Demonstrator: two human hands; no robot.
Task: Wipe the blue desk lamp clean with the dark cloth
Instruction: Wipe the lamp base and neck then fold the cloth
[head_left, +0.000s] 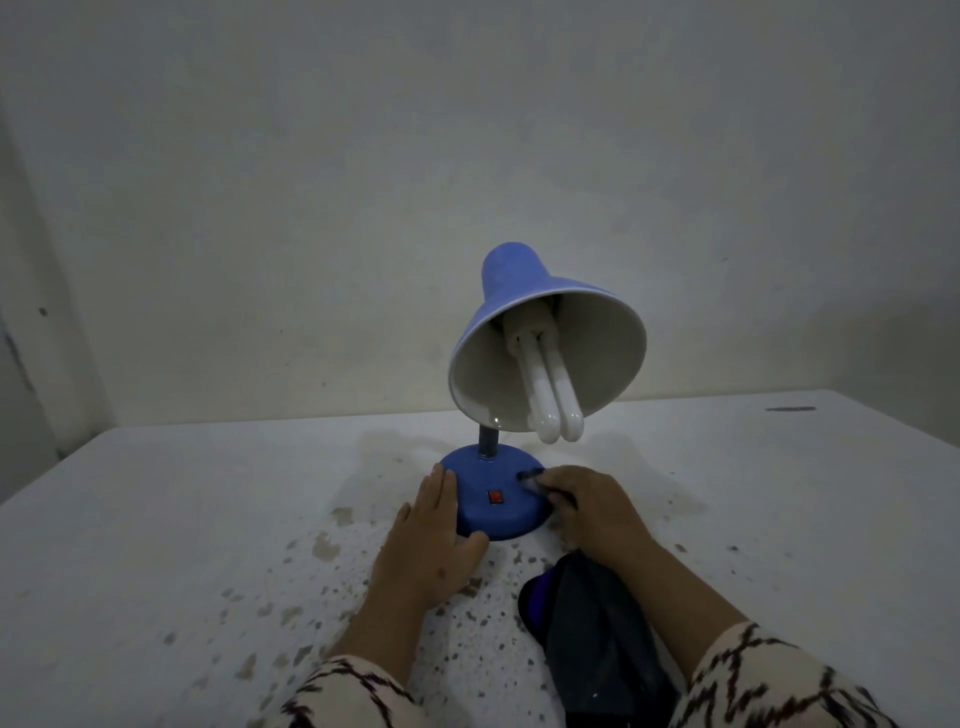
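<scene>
The blue desk lamp (524, 332) stands on a speckled white table (156, 519), its shade tilted toward me with a white tube bulb (550, 395) inside. Its round blue base (498, 506) carries a red switch (496, 497). My left hand (431, 540) rests against the base's left side, fingers straight, thumb at the front rim. My right hand (587, 512) grips the dark cloth (597, 639) and presses a bunched end onto the base's right side. The rest of the cloth trails back under my right forearm.
A pale wall stands close behind the table. The table's back edge runs just behind the lamp. A dark mark (789, 409) lies at the far right of the tabletop. Brown flecks cover the surface near my arms.
</scene>
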